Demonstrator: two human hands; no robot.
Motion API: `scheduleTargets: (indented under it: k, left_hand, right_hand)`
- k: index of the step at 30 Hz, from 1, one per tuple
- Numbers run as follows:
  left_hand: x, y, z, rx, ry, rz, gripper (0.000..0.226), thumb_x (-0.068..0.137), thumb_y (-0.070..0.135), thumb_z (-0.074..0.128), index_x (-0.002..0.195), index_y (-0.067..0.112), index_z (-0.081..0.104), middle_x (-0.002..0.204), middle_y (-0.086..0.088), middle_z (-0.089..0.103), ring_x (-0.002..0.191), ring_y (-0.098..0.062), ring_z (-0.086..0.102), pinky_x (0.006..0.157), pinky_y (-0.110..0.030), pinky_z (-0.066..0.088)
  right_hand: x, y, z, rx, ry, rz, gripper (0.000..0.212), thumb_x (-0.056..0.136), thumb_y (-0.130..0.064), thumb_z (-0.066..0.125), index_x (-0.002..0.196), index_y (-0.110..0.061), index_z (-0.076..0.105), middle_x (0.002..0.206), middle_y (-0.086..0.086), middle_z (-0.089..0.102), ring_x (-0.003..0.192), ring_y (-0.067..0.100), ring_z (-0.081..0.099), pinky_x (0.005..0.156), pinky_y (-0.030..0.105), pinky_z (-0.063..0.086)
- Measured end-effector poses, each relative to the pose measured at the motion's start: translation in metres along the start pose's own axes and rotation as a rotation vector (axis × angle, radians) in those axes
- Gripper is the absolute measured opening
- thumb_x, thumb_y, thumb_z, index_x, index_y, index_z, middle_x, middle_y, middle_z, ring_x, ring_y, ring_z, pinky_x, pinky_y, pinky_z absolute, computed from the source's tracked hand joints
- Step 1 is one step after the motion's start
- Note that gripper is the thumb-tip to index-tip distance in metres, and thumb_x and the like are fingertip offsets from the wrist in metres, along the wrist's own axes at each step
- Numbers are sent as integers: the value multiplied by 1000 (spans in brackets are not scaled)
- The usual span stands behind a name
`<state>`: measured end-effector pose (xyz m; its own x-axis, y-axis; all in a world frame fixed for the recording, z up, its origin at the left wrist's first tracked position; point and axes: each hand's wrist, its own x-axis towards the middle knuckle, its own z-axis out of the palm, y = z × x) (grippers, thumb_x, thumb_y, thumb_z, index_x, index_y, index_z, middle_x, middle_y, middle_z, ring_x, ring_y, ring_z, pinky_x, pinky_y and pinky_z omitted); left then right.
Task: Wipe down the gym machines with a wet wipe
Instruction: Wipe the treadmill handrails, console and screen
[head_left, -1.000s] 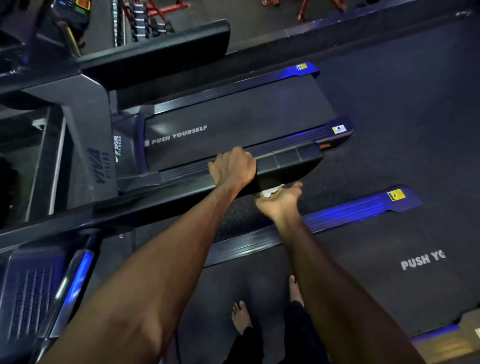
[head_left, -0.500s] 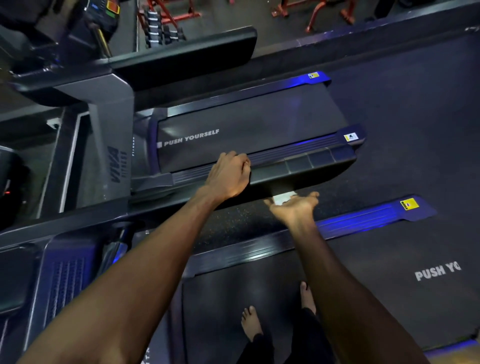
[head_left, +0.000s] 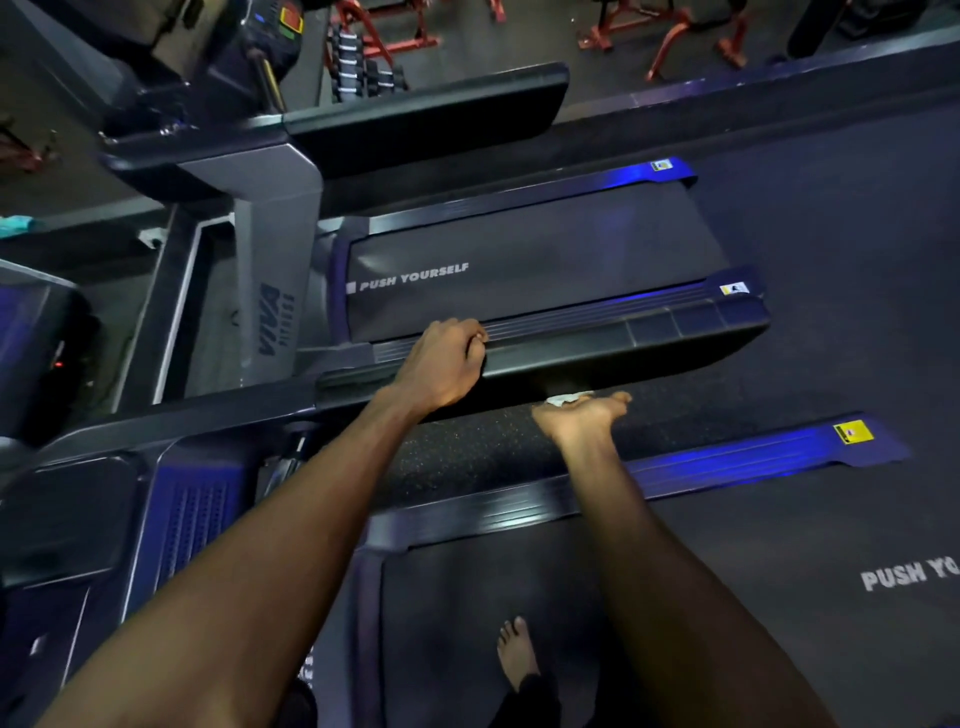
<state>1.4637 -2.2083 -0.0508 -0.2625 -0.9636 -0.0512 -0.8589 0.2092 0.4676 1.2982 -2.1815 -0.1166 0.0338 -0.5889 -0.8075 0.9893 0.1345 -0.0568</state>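
Note:
A black treadmill handrail (head_left: 649, 345) runs across the middle of the view. My left hand (head_left: 447, 364) grips it from above, fingers curled over its far edge. Just to the right, my right hand (head_left: 582, 418) is turned palm up beneath the rail. It holds a white wet wipe (head_left: 563, 399) against the rail's underside. Its thumb points right and its fingers are hidden under the rail. Only a small edge of the wipe shows.
I stand barefoot (head_left: 514, 652) on a treadmill belt (head_left: 727, 597). A neighbouring treadmill belt (head_left: 519, 260) marked "PUSH YOURSELF" lies beyond the rail, its grey upright (head_left: 272, 291) and console at upper left. Red weight racks (head_left: 670, 31) stand at the back. Rubber floor (head_left: 857, 234) spreads to the right.
Both hands have slid left along the handrail, away from its free end, the right one keeping the wipe under the rail. My view has tilted up and moved closer.

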Motion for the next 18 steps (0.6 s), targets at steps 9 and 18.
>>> scheduleTargets:
  k: [9,18]
  left_hand:
    - [-20,-18,-2,-16,37,-2,32,101,16,43,123,14,66,114,-8,65,104,-23,51,96,-35,40]
    - [-27,-23,-17,-56,31,-41,30,100,14,47,121,16,68,121,-6,67,115,-25,54,104,-35,39]
  right_hand:
    - [-5,11,-2,-180,133,-39,81,96,-71,13,141,-17,52,140,13,56,121,31,56,106,43,41]
    - [-14,35,-3,-200,31,37,88,94,-74,11,156,-14,28,157,19,34,139,36,40,119,50,23]
